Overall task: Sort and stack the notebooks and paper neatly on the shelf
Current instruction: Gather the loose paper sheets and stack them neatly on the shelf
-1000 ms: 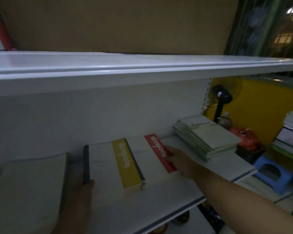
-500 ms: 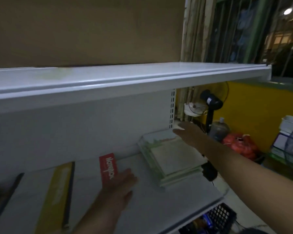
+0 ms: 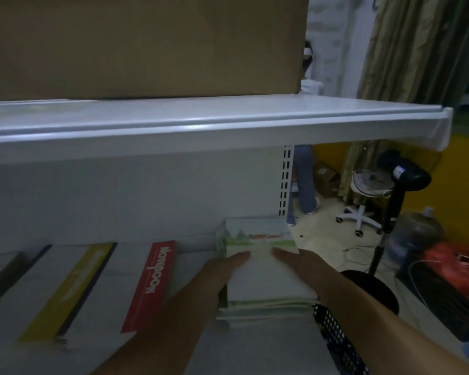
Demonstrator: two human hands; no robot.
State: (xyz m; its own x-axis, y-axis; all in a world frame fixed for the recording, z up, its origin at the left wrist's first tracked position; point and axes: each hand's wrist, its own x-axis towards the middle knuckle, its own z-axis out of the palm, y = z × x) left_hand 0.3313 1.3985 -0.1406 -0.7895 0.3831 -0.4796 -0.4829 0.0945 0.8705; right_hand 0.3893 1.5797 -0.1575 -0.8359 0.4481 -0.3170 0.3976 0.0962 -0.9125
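A large cardboard box [image 3: 141, 44] is carried by the upper white shelf [image 3: 201, 125]. On the lower shelf [image 3: 255, 347], a stack of landscape-cover notebooks [image 3: 266, 277] is set at the right end, with a red-banded notebook [image 3: 152, 282] just beside it and a yellow-banded notebook [image 3: 71, 288] further left. The stack is flanked by both hands: the left hand [image 3: 217, 277] is laid along its left edge and the right hand [image 3: 303, 269] along its right edge, fingers stretched out and touching the top cover; nothing is pinched.
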